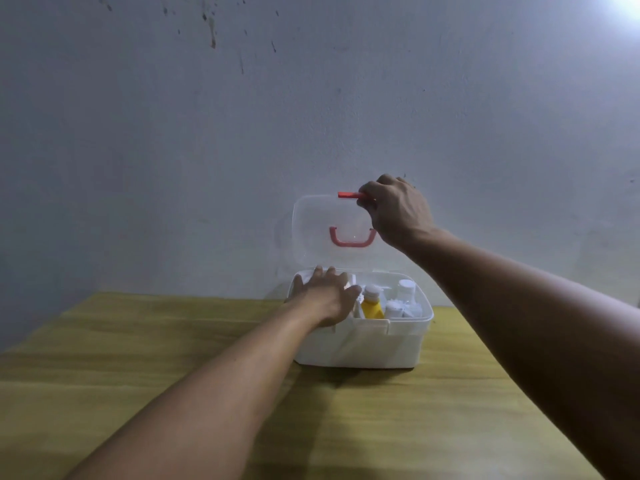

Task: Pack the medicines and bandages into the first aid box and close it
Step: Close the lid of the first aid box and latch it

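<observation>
A white first aid box point(360, 348) stands on the wooden table near the wall. Its clear lid point(311, 230) is raised almost upright, with a red handle point(351, 239) on it. My right hand point(398, 211) grips the lid's top edge at the red latch point(348, 195). My left hand point(329, 294) lies flat, fingers spread, over the left part of the open box, covering what is under it. Inside on the right stand a yellow bottle point(372, 304) with a white cap and some clear and white bottles point(403, 301).
The yellow-brown wooden table point(173, 358) reaches from the front edge to a pale grey wall point(311, 98) just behind the box. A bright light glares at the top right corner.
</observation>
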`<state>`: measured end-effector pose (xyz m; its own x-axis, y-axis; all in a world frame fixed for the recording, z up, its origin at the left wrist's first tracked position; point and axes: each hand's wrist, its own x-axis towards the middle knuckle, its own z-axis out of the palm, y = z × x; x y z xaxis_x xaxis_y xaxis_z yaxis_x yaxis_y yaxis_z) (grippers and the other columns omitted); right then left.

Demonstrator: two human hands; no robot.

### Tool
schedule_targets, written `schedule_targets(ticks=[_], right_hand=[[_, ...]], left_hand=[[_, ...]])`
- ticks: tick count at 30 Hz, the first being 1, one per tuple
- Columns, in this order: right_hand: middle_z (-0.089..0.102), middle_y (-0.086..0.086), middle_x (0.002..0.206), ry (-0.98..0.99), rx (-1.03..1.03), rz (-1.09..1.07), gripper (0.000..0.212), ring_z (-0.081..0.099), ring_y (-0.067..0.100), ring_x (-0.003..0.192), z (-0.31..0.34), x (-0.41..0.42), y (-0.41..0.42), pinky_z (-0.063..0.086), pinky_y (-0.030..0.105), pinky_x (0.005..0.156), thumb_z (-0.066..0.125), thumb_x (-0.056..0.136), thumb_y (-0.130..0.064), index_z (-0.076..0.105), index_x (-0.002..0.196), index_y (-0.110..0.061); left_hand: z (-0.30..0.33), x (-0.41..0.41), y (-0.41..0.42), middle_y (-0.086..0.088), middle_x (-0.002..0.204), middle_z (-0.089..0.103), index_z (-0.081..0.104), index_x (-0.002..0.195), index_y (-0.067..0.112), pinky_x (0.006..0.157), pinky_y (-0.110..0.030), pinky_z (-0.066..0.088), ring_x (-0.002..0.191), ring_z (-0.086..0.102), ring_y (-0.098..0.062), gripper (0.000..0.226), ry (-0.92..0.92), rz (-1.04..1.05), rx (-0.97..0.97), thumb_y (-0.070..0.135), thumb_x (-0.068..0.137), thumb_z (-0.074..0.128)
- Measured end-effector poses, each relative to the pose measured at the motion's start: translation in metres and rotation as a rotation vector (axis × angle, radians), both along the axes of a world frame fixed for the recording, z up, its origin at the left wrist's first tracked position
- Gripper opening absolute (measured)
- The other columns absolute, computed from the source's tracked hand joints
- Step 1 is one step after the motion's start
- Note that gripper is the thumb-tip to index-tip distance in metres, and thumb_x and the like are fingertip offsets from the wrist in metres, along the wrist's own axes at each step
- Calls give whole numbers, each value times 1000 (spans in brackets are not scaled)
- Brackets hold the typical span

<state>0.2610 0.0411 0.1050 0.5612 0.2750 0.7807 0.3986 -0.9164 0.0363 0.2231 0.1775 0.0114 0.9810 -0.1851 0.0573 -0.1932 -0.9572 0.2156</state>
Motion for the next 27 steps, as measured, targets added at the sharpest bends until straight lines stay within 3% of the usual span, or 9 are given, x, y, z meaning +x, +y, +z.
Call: schedule_targets(ticks=[3,5,7,9,12,15,20,24,27], right_hand=[[67,14,102,16,-15,57,28,61,30,82,2,-21,-5,47,35,65,56,96,-25,69,114,-8],[68,13,98,35,-29,103,29,62,28,75,0,-40,-11,53,40,64,55,95,-28,70,110,-8],[68,11,93,82,-40,137,30,62,27,71,-5,-58,-16,55,44,64,54,96,-31,71,106,-9],[69,8,90,145,-55,160,31,62,24,70,-15,-76,-20,55,44,64,53,95,-34,71,103,-9],[71,4,93,226,-93,218,27,64,21,72,-35,-103,-22,57,40,66,58,93,-34,73,97,-12],[72,4,107,316,-158,226,26,67,23,90,-54,-126,-26,56,40,77,62,89,-37,75,99,-17],[58,1,136,401,-44,106,52,51,21,125,-68,-132,-32,43,37,100,53,88,-57,62,124,-21],[19,3,161,644,17,-38,77,20,26,146,-73,-119,-38,27,45,114,51,86,-64,25,150,-31],[15,2,162,708,42,-28,86,14,24,148,-79,-124,-40,22,45,117,53,81,-68,19,152,-33]], left_hand=[[2,-15,4,-9,125,64,64,116,11,96,-37,48,114,60,-25,46,-411,55,-417,40,99,33],[3,-31,10,-13,82,67,64,75,5,64,-26,46,77,61,-24,39,-761,114,-682,28,94,38],[6,-42,18,-12,71,60,53,64,7,61,-32,42,72,53,-26,34,-941,195,-815,25,85,34],[12,-48,26,-12,81,59,52,72,7,70,-38,42,82,52,-28,26,-976,293,-891,23,83,34],[20,-51,32,-12,99,62,61,89,8,85,-42,45,98,54,-30,29,-860,276,-874,24,84,37],[24,-51,34,-9,127,61,64,115,10,98,-35,41,118,53,-26,45,-606,97,-664,33,93,33],[20,-54,29,-2,159,31,40,147,20,120,-42,21,148,25,-21,61,-148,-44,-477,54,99,23],[18,-59,31,1,162,24,36,149,26,121,-39,14,151,14,-15,63,-113,-37,-315,59,96,28],[21,-67,33,2,162,25,38,149,26,121,-39,17,150,16,-14,69,-116,-32,-284,64,90,40]])
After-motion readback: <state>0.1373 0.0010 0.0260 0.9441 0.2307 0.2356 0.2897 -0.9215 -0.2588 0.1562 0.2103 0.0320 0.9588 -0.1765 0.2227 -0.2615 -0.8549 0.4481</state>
